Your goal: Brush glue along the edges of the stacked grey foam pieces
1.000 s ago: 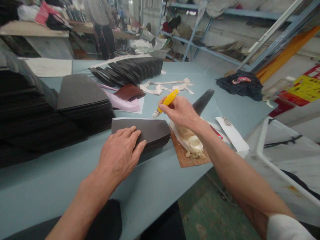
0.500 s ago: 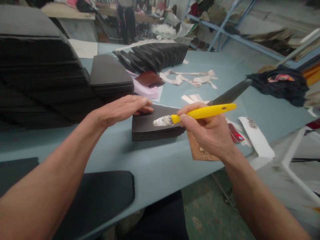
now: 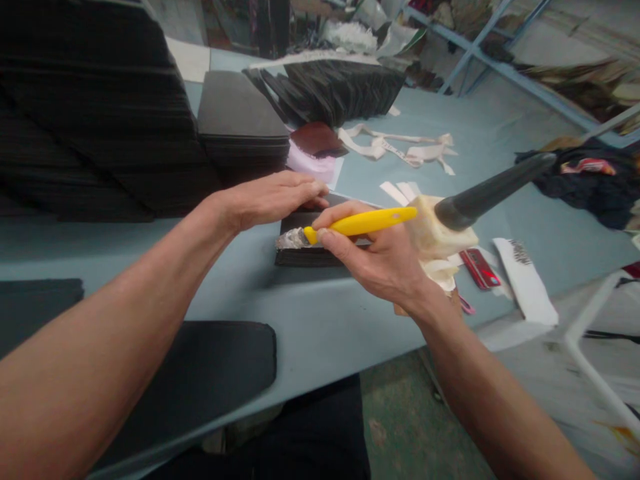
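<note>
My right hand (image 3: 377, 257) grips a yellow-handled brush (image 3: 357, 225), its glue-caked bristles pointing left over the near edge of a small stack of dark grey cut pieces (image 3: 305, 256). My left hand (image 3: 267, 198) lies flat on top of that stack with fingers stretched out, pressing it down. Just right of my right hand stands a glue-crusted pot (image 3: 440, 233) with a long black handle (image 3: 493, 190) sticking up and to the right.
Tall piles of black cut pieces (image 3: 95, 113) fill the left of the blue table (image 3: 320, 320); a fanned row (image 3: 330, 90) lies behind. White strips (image 3: 400, 147), a red item (image 3: 477, 268), a white label (image 3: 525, 280) and dark cloth (image 3: 590, 177) lie right. A dark pad (image 3: 200, 373) overhangs the near edge.
The view has dipped and moved closer. My right hand has brought the brush down and left onto the stack's edge. My left hand stays flat on the stack.
</note>
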`<state>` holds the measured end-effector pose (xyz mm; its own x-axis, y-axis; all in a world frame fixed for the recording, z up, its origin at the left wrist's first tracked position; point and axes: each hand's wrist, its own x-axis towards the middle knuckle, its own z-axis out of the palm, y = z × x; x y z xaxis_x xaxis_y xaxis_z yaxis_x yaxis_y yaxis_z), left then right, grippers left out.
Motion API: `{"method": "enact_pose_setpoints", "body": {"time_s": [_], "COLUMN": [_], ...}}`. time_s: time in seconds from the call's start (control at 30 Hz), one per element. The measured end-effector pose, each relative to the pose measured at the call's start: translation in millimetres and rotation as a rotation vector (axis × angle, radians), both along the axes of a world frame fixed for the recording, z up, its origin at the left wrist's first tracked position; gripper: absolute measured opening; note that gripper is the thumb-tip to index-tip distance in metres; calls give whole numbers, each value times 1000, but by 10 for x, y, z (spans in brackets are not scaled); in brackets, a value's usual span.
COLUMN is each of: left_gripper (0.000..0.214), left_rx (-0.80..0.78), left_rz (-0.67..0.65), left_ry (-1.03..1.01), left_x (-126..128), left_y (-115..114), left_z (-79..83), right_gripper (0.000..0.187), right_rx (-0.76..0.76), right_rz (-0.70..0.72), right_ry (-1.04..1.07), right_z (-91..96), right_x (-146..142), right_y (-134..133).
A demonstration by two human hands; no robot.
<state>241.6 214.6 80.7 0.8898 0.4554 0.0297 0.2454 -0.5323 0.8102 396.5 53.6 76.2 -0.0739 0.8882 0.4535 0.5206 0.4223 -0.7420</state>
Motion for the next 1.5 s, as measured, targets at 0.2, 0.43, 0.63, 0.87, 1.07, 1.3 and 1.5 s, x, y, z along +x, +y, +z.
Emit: {"method": "enact_pose_setpoints", "body": {"time_s": [0.2, 0.43, 0.63, 0.87, 1.07, 1.3, 1.5], "left_gripper": [46, 45, 51, 54, 54, 53, 55], "left_rx": [-35, -14, 27, 147, 172, 218, 240], "left_rz": [14, 29, 1, 55, 105, 140, 163], "left_ry": [-3, 4, 1, 62, 79, 75, 95], "left_x": [38, 42, 16, 75, 100, 104, 104], "left_y": [6, -23, 5, 10, -38, -20, -54], "left_z": [-70, -67, -81, -89, -86, -151, -155], "right_gripper": [20, 23, 31, 25, 26, 24, 29], "right_rx": [-69, -77, -137, -163, -222, -250, -223], "right_rz": [-52, -62, -134, -201, -321, -493, -617], "right_ry": [-53, -75, -98, -116, -64, -167, -273], "right_z": [4, 91, 124, 177, 169, 275, 317], "right_x": [165, 397, 634, 888, 1061, 1130, 1175], "right_y": [-44, -168, -265, -369, -406, -448, -519]}}
